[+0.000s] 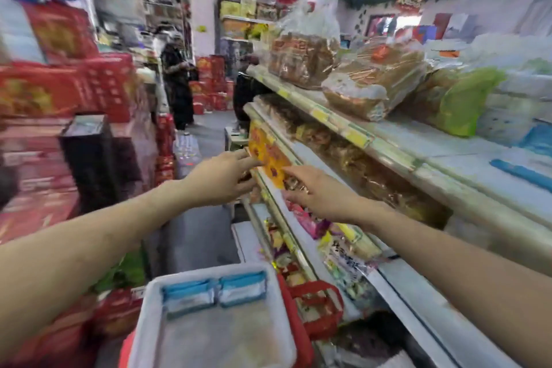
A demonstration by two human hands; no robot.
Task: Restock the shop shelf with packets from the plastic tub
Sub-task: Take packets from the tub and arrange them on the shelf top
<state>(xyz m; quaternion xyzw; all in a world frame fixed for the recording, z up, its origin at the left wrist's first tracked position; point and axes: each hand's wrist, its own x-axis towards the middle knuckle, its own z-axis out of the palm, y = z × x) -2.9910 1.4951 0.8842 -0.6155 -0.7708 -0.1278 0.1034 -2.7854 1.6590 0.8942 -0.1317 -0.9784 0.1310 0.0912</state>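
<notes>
Orange packets [268, 155] being pressed onto middle shelf [301, 158], left hand [222, 176] and right hand [316, 191] gripping either end; risking sliding off edge.

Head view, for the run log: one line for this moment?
left hand: on orange packet | right hand: same packet | at shelf edge | tub: two blue packets
</notes>
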